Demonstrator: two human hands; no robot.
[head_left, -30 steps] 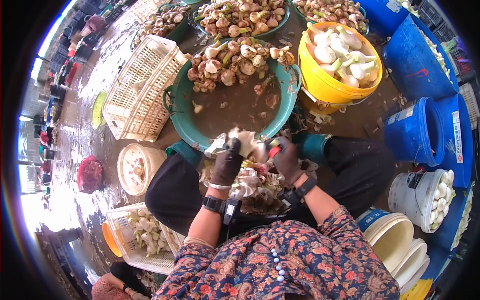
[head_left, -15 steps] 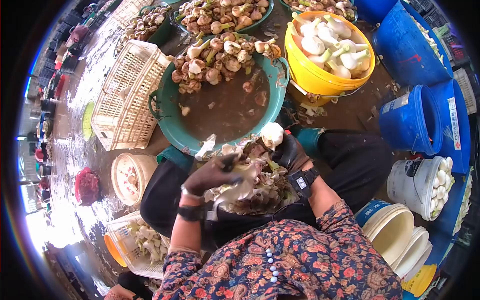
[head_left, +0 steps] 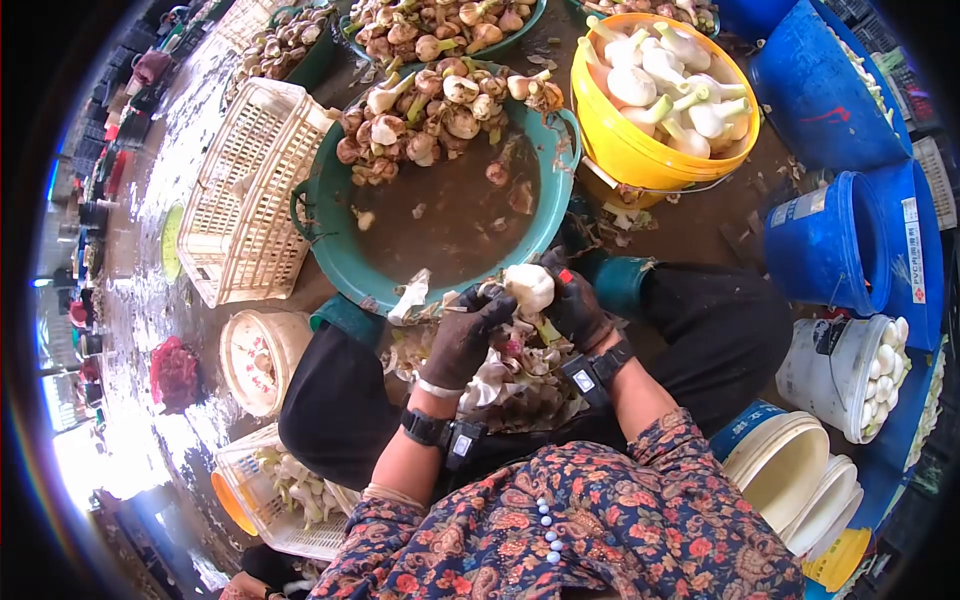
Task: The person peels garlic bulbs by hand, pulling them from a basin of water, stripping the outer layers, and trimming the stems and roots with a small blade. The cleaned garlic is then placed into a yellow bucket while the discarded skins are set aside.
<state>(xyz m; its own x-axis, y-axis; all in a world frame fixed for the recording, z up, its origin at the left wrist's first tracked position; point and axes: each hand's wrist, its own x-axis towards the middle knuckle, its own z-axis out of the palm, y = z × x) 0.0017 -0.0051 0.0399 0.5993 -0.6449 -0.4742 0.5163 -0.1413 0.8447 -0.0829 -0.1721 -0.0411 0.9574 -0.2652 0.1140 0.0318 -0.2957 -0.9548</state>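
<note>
Between my two dark-gloved hands is a peeled white garlic bulb (head_left: 529, 288), just past the near rim of the green basin (head_left: 340, 265). My right hand (head_left: 575, 305) grips it from the right. The fingers of my left hand (head_left: 470, 335) are bent against its left side. Below the hands, a heap of loose garlic skins (head_left: 520, 385) lies over my lap. Unpeeled bulbs (head_left: 440, 110) are piled at the far side of the basin, above brown water. Peeled bulbs with stems (head_left: 665, 75) fill the yellow bucket (head_left: 640, 165) at the upper right.
White crates (head_left: 245, 190) stand left of the basin, with a pale bucket (head_left: 245, 365) below them. On the right are a blue bucket (head_left: 810, 240), a white bucket of peeled garlic (head_left: 820, 375) and stacked empty buckets (head_left: 770, 455). Part of another person shows at the lower left.
My left hand has moved up and right from the skins to the bulb, and the strip of skin near it is gone. The bulb and my right hand have shifted slightly down and left.
</note>
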